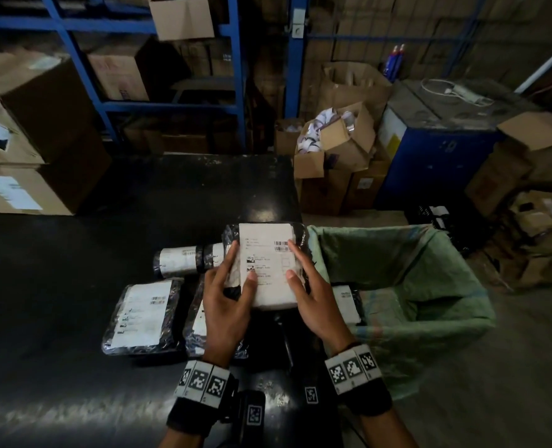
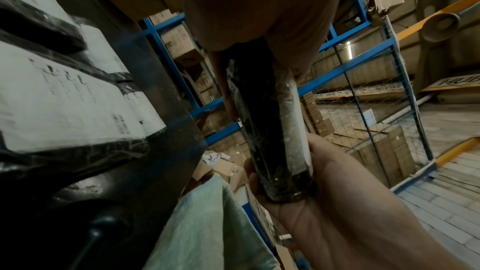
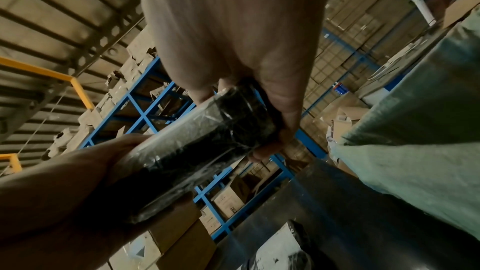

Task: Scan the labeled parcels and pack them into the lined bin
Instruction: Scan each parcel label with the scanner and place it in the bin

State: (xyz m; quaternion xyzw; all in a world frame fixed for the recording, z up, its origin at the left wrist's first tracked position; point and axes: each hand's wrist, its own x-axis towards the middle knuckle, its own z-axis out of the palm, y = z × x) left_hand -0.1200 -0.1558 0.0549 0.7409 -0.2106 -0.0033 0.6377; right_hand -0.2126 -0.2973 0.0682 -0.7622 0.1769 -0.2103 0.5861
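Observation:
A black-wrapped parcel (image 1: pixel 268 253) with a white shipping label facing up is lifted above the black table (image 1: pixel 74 286), held between both hands. My left hand (image 1: pixel 226 295) grips its left edge, thumb on the label. My right hand (image 1: pixel 307 286) grips its right edge, thumb also on the label. From below, the left wrist view shows the parcel (image 2: pixel 270 130) edge-on, and so does the right wrist view, where the parcel (image 3: pixel 207 147) runs between both hands. The bin lined with a green woven sack (image 1: pixel 429 279) stands just right of the table, with a labeled parcel (image 1: pixel 349 302) inside.
On the table lie a labeled roll-shaped parcel (image 1: pixel 187 257), a flat labeled parcel (image 1: pixel 142 315) and another partly under my left hand (image 1: pixel 197 321). Cardboard boxes (image 1: pixel 25 140) crowd the left, blue shelving (image 1: pixel 171 101) the back, open cartons (image 1: pixel 339 150) and a blue machine (image 1: pixel 436 150) the right.

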